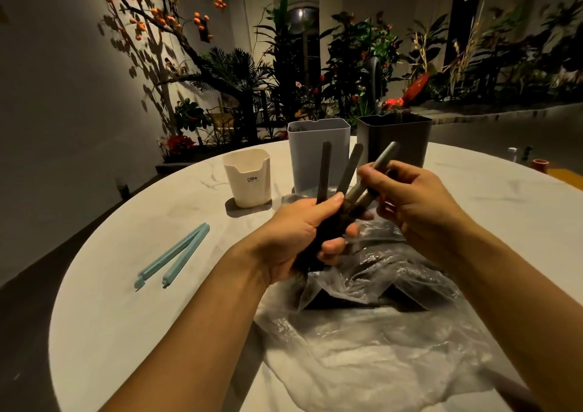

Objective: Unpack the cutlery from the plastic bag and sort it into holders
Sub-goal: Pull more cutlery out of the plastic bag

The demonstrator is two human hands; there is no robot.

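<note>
Cutlery [328, 190]: dark, stiff, light, slim handles fanned above bag [372, 323] on counter [157, 332]. Left hand [303, 238] grips the bundle's lower ends; right hand [407, 197] pinches one handle. Best held mid-handle. Three holders [247, 178] behind.
</note>
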